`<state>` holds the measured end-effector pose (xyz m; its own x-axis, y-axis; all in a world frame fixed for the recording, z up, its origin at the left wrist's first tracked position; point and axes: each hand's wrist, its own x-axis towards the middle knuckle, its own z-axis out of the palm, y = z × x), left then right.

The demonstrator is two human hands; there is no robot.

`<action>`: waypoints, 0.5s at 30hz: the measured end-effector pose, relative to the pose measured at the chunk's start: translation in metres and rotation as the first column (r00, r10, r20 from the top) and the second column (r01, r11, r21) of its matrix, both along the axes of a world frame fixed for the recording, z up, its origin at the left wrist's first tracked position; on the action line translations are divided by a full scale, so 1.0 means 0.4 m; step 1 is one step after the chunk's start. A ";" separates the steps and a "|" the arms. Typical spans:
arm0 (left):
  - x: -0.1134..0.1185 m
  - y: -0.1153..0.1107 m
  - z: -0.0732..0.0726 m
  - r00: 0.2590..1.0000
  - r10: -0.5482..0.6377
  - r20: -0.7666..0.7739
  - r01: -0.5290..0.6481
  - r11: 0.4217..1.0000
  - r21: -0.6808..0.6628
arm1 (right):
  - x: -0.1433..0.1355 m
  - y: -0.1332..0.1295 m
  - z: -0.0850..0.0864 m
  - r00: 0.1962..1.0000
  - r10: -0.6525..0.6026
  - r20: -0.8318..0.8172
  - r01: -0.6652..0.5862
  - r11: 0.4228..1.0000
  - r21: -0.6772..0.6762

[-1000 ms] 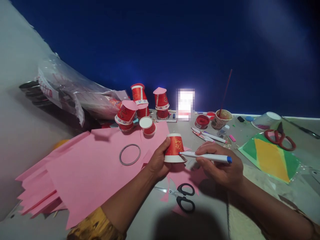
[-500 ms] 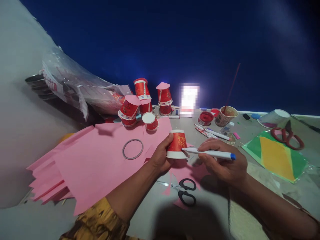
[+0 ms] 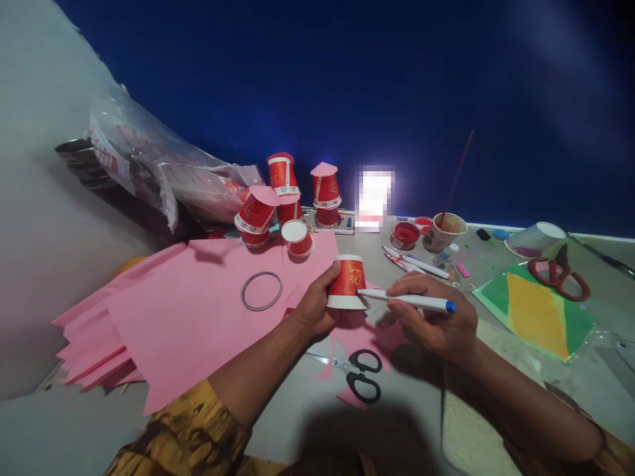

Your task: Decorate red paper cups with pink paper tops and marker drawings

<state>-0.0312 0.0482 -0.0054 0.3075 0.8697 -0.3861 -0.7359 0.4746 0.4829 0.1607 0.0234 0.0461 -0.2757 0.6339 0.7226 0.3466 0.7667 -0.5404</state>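
A red paper cup (image 3: pixel 348 281) with gold lettering and a white rim is upside down in my left hand (image 3: pixel 317 301), whose fingers wrap its left side. My right hand (image 3: pixel 441 317) grips a white marker (image 3: pixel 411 301) with a blue end; its tip touches or nearly touches the cup's front. Below the cup lie black-handled scissors (image 3: pixel 360 373) on the table among pink paper scraps (image 3: pixel 354 330). Large pink sheets (image 3: pixel 188 304) spread at the left, with a grey ring (image 3: pixel 261 291) on them.
Stacked red cups with pink tops (image 3: pixel 326 188) stand at the back, beside a bright blurred screen (image 3: pixel 374 198). A red paint pot (image 3: pixel 404 235), a cup with a stick (image 3: pixel 445 231), several pens and red-handled scissors (image 3: pixel 558 277) are at the right. A plastic bag (image 3: pixel 183 182) lies back left.
The view has shifted slightly. The cup and both hands appear a little further left and higher, with the marker still at the cup's front.
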 end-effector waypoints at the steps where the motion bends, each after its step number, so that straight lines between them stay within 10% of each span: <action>1: 0.000 0.000 -0.002 1.000 -0.002 0.006 0.002 1.000 0.001 | -0.001 0.000 -0.001 1.000 0.000 0.000 0.000 1.000 -0.002; 15: 0.001 0.001 -0.002 0.999 -0.035 0.005 0.034 0.999 0.022 | -0.001 0.004 -0.004 1.000 0.021 0.009 -0.021 1.000 0.001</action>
